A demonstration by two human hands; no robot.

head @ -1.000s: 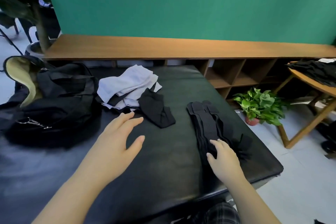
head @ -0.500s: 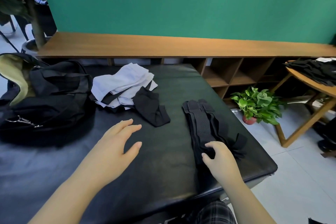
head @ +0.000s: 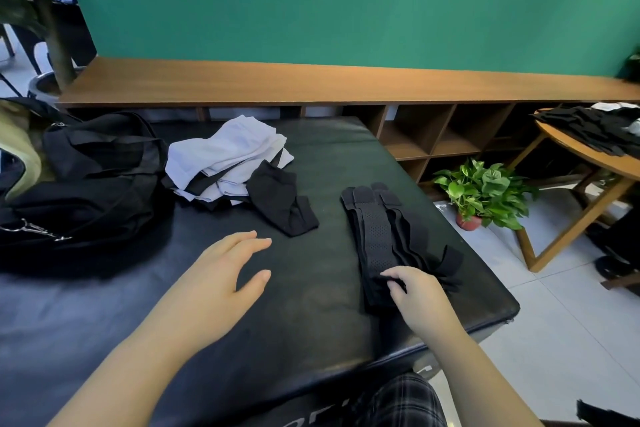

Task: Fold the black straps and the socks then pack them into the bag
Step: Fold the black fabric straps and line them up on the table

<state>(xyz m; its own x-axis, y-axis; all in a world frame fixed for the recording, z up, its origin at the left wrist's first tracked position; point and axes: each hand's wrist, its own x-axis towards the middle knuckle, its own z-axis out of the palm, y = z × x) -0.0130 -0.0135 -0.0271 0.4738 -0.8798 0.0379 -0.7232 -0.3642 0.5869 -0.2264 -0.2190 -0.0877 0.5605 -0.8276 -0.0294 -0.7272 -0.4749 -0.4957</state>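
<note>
Perforated cloth straps (head: pixel 377 236), glossy, prob. leatherette table (head: pixel 311 305)

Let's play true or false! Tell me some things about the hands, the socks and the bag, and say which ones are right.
1. The right hand pinches the near end of the black straps. True.
2. The left hand holds a white sock. False: it is open and holds nothing.
3. The white socks are inside the black bag. False: they lie on the black table beside it.
4. A black sock lies between the white socks and the straps. True.
</note>
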